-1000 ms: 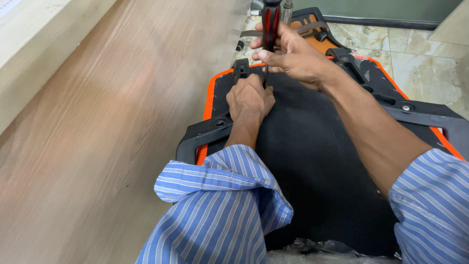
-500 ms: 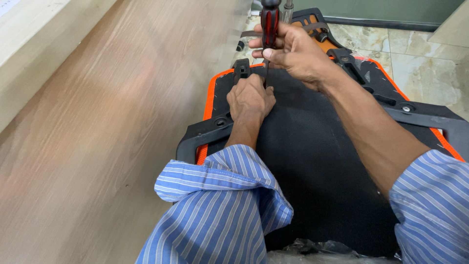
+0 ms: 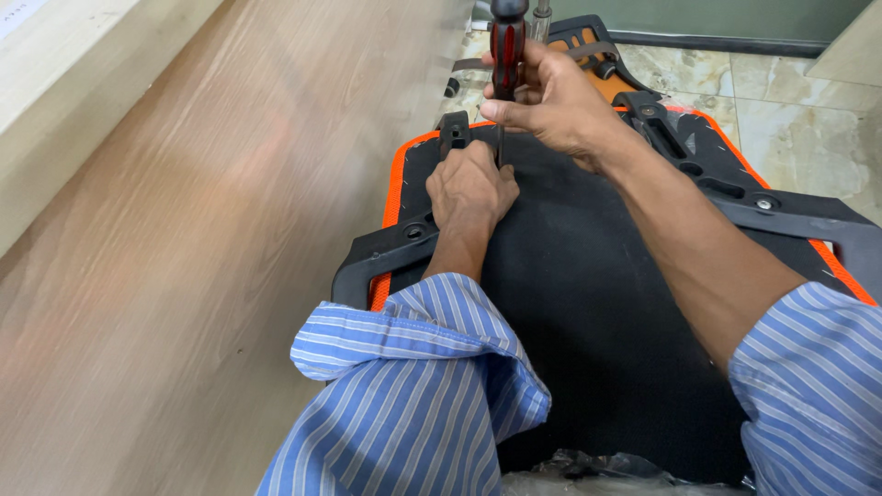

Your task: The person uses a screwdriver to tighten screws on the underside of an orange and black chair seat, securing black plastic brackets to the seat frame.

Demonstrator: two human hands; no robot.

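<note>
- While the black seat panel (image 3: 606, 303) with its orange edging lies flat across the lap, the red-and-black screwdriver (image 3: 506, 50) is seen held more upright than a second ago, when its handle leaned further over the panel's top edge.
- The right hand (image 3: 551, 101) is wrapped tightly round the lower handle, thumb and fingers clenched on it; the thin shaft runs down from that grip to a spot just beside the left knuckles.
- The left hand (image 3: 470, 188) has hardly shifted between the pictures: it is pressed, fingers curled, on the panel near its upper left corner, and whether anything small is pinched beneath them cannot be told.
- From the straightened tool and the steady left hand it may be judged that the tip has been seated at a fastening point by the black bracket (image 3: 454, 133), so that the driving is only being set up or carried on, not finished.
- A black plastic frame arm (image 3: 386, 257) is seen at the left edge of the panel, and another frame arm (image 3: 781, 211) with a bright screw head at the right.
- A crumpled clear plastic wrapping (image 3: 588, 470) lies at the near edge of the panel, between the striped blue sleeves (image 3: 413, 404); no print can be made out on it.
- At the upper left, a pale label corner (image 3: 16, 13) is seen on the light board (image 3: 64, 101) beside the wood-grain surface (image 3: 184, 276); its marks are too small to tell.
</note>
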